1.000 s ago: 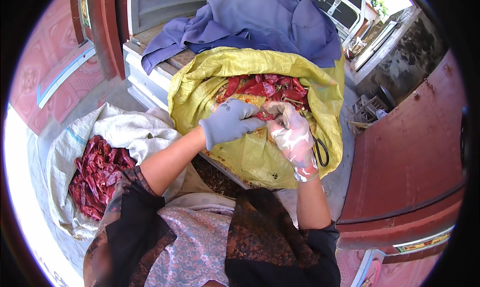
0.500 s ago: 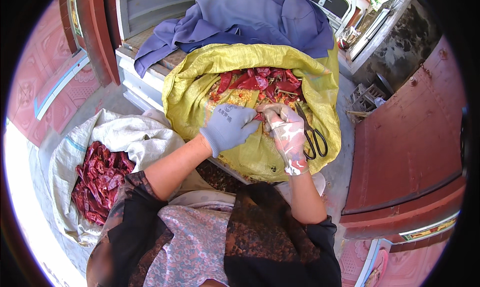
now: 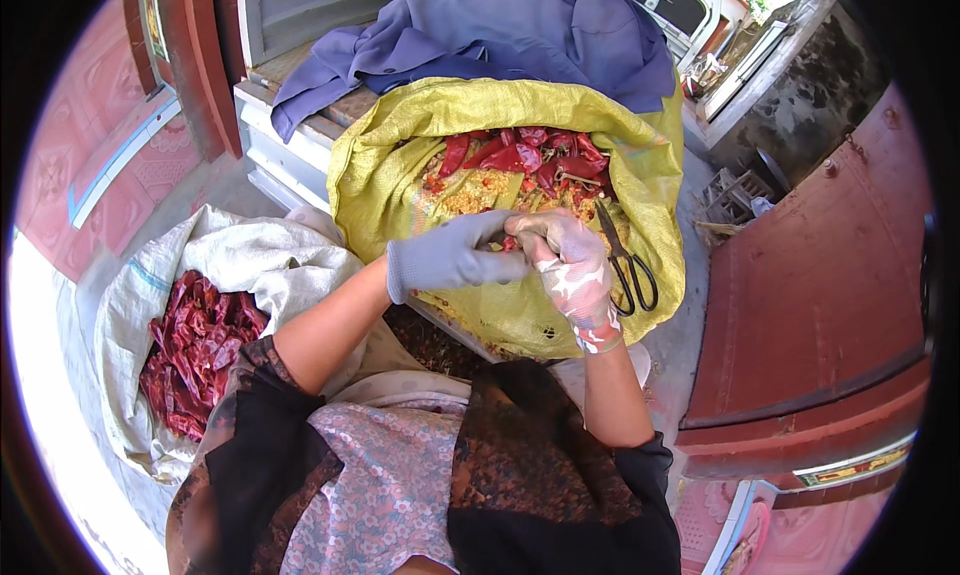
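My left hand (image 3: 448,255), in a grey-blue glove, has its thumb spread below its curved fingers. Its upper fingertips meet my right hand (image 3: 572,267), gloved in a pink and white pattern. Closed fingers of the right hand pinch a small red piece of dried chili pepper (image 3: 510,243), mostly hidden between the two hands. Both hands are over a yellow woven sack (image 3: 385,135) with its mouth rolled open. Inside are dried red chili peppers (image 3: 540,157) and pale yellow seeds (image 3: 470,193). Black-handled scissors (image 3: 632,273) rest on the sack just right of my right hand.
At my left stands a white woven sack (image 3: 250,265) filled with dark red dried chilies (image 3: 205,350). A blue-purple garment (image 3: 510,30) lies behind the yellow sack, over a metal vehicle bed (image 3: 290,180). A dark red metal door (image 3: 800,285) is on the right.
My left hand has shifted a little left and down, its thumb and fingers parting from a pinch. My right hand has turned slightly and keeps its hold near the same spot.
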The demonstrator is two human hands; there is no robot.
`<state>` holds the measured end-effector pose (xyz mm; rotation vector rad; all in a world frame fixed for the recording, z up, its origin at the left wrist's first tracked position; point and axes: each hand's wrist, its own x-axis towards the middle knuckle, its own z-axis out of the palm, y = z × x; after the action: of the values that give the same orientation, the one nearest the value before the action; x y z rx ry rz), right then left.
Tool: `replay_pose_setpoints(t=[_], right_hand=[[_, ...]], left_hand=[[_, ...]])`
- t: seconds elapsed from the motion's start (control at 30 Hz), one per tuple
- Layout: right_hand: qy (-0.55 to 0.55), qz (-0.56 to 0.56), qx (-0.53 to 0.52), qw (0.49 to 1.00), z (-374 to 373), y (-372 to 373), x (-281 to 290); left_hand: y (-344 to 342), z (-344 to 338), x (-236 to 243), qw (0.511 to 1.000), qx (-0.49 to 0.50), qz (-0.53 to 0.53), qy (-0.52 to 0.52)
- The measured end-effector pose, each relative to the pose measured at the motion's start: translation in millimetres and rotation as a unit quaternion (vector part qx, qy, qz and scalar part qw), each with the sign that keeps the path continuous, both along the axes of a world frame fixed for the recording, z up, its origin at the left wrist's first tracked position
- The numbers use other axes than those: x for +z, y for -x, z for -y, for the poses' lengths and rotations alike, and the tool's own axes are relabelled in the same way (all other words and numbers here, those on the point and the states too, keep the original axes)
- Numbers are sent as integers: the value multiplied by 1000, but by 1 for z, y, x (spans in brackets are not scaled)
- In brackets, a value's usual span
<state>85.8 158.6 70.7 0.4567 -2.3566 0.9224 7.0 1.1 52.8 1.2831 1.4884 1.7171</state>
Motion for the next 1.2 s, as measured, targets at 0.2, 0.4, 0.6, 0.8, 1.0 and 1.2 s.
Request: replay_pose_setpoints(t=[0.2, 0.4, 0.6, 0.8, 1.0, 1.2], right_hand=[[119, 22, 21, 992, 2, 3, -6], [477, 159, 10, 865, 11, 0, -8], [423, 150, -38, 893, 21, -5, 9], [1, 84, -127, 988, 1, -15, 13], [-10, 206, -102, 973, 1, -11, 16], [451, 233, -6, 862, 9, -10, -6]], left_hand=[[15, -1, 5, 992, -31, 52, 107], [8, -7, 4, 997, 13, 0, 79], [6, -7, -5, 995, 35, -31, 89], [8, -7, -12, 988, 96, -101, 66], [2, -4, -8, 973, 92, -196, 79], [5, 1, 3, 979, 52, -191, 46]])
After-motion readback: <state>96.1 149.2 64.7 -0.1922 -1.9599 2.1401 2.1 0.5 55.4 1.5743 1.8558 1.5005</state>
